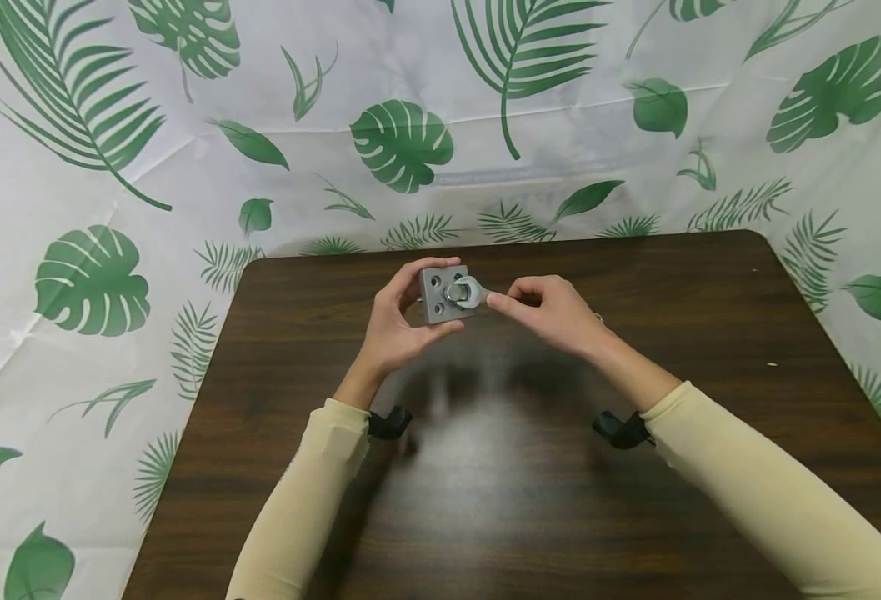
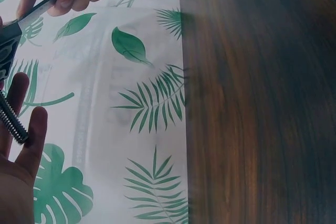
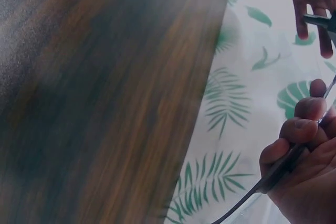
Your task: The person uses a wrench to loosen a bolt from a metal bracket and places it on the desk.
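My left hand point(image 1: 395, 321) grips a grey square metal block point(image 1: 436, 315) by its top and bottom edges, raised over the table. Small holes show near the block's corners, and a bolt point(image 1: 455, 292) passes through its middle. On the far side its threaded shank point(image 2: 13, 121) sticks out past the left fingers in the left wrist view. The open end of a silver wrench point(image 1: 478, 293) sits around the bolt head. My right hand point(image 1: 556, 312) pinches the wrench handle between thumb and curled fingers; in the right wrist view those fingers point(image 3: 302, 129) wrap round the handle.
Below the hands is a dark wood-grain table point(image 1: 485, 500). A white sheet with green leaf prints point(image 1: 297, 200) hangs behind it and along the sides. Black wrist mounts point(image 1: 620, 429) sit at both cuffs. A tiny yellow scrap point(image 1: 773, 364) lies at the table's right.
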